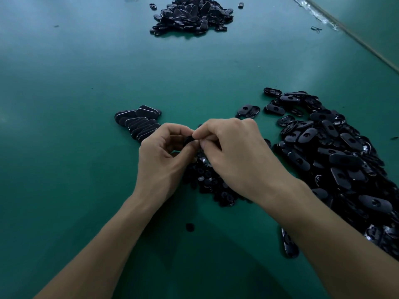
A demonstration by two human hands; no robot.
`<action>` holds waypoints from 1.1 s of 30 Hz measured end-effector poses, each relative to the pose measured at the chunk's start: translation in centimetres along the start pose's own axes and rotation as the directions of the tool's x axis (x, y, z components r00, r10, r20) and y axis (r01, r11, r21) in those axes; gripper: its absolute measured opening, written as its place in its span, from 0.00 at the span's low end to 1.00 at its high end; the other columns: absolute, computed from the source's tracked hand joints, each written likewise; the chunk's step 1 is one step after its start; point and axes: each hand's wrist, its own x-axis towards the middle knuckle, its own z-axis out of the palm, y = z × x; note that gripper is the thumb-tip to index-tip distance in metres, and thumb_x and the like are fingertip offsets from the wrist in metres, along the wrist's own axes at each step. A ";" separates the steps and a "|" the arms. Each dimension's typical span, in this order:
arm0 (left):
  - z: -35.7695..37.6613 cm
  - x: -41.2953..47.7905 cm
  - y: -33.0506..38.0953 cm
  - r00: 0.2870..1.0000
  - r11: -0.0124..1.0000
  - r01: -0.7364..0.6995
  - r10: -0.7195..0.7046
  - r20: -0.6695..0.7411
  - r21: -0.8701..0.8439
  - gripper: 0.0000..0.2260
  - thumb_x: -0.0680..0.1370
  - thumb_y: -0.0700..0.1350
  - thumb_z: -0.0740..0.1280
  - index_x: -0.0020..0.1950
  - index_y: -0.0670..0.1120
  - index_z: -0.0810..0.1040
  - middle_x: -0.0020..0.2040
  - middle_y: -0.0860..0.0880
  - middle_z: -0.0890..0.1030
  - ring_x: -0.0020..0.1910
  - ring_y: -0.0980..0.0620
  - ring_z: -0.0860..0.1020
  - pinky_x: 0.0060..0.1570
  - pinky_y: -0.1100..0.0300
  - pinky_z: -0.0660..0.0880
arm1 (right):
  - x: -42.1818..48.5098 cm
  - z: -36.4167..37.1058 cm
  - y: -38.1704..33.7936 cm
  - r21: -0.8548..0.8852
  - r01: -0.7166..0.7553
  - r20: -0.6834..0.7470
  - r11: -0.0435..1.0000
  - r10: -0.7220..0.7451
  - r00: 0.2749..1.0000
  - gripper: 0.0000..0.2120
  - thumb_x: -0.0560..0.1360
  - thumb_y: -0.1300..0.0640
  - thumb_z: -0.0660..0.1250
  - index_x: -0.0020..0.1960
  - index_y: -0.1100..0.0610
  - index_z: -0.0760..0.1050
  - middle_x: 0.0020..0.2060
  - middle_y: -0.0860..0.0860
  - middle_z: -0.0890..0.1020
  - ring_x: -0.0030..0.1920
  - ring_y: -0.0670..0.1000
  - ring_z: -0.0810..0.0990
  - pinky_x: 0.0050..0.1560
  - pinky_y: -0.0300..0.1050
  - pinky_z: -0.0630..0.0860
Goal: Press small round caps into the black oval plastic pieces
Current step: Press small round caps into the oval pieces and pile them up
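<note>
View from above of a green table [75, 83] with both forearms reaching in from the bottom edge. The left hand [166, 156] and the right hand [239, 156] meet at the centre, fingertips touching, and their curled fingers and thumbs together pinch a small black part [190, 139]. The fingers cover most of this part, so whether it is an oval piece, a round cap or both pressed together cannot be told.

Directly beneath the hands lies a low pile of small round caps [207, 180], dark discs partly hidden by the right wrist. One loose cap [189, 227] sits apart from the pile, between the two forearms.

To the right spreads a large heap of black oval pieces [336, 160], many showing a round hole in the upper face. It runs from mid-frame down to the right forearm. Two oval pieces [248, 111] lie side by side just beyond the right knuckles, separate from the heap. A single oval piece [289, 247] lies against the inner side of the right forearm.

To the left of the hands, oval pieces stand in an overlapping row [138, 124], leaning on one another, with the near end behind the left fingers. A second heap of black pieces [192, 16] rests at the far side of the table, well apart from the hands. A pale strip [345, 31] crosses the upper right corner diagonally
</note>
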 end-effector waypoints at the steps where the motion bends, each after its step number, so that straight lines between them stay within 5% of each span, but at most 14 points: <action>1: 0.0 0.0 0.0 1.000 1.000 -0.002 0.002 0.003 0.004 0.07 0.73 0.40 0.73 0.47 0.51 0.80 0.42 0.49 0.85 0.41 0.47 0.84 0.44 0.48 0.82 | 0.0 -0.2 0.0 -0.016 0.011 0.016 1.000 -0.010 1.000 0.12 0.80 0.57 0.62 0.59 0.48 0.81 0.50 0.53 0.83 0.50 0.52 0.82 0.51 0.52 0.81; 9: 0.2 -0.2 0.0 1.000 0.998 -0.025 0.026 -0.007 0.064 0.08 0.72 0.41 0.73 0.46 0.53 0.79 0.40 0.53 0.85 0.39 0.53 0.83 0.43 0.57 0.81 | 0.4 -0.8 0.4 -0.037 0.037 0.117 0.999 -0.032 0.993 0.11 0.79 0.56 0.64 0.58 0.46 0.80 0.51 0.53 0.82 0.53 0.54 0.82 0.56 0.51 0.79; 15: 0.2 -0.1 0.2 0.999 0.992 0.038 -0.035 0.030 -0.117 0.13 0.74 0.32 0.73 0.49 0.50 0.79 0.40 0.50 0.86 0.37 0.53 0.85 0.41 0.62 0.80 | 0.8 -1.2 1.3 -0.035 0.053 -0.021 0.998 -0.054 0.998 0.09 0.78 0.57 0.69 0.56 0.49 0.82 0.45 0.47 0.83 0.52 0.49 0.80 0.56 0.49 0.78; 20: 0.2 0.1 0.0 0.995 0.969 0.082 -0.067 0.071 -0.235 0.11 0.75 0.30 0.70 0.49 0.46 0.79 0.39 0.50 0.86 0.35 0.54 0.84 0.40 0.65 0.80 | 1.2 -1.5 2.2 0.074 0.047 0.013 0.996 -0.048 0.999 0.06 0.76 0.57 0.72 0.51 0.51 0.85 0.40 0.43 0.85 0.44 0.38 0.82 0.51 0.33 0.78; 33: 0.1 0.2 -0.1 0.985 0.944 0.160 -0.132 0.116 -0.288 0.07 0.75 0.32 0.71 0.49 0.42 0.81 0.40 0.47 0.86 0.36 0.53 0.84 0.40 0.64 0.80 | 1.3 -1.1 2.9 0.219 0.062 0.012 0.974 -0.066 0.998 0.06 0.74 0.60 0.74 0.48 0.50 0.84 0.36 0.44 0.85 0.38 0.40 0.83 0.45 0.36 0.80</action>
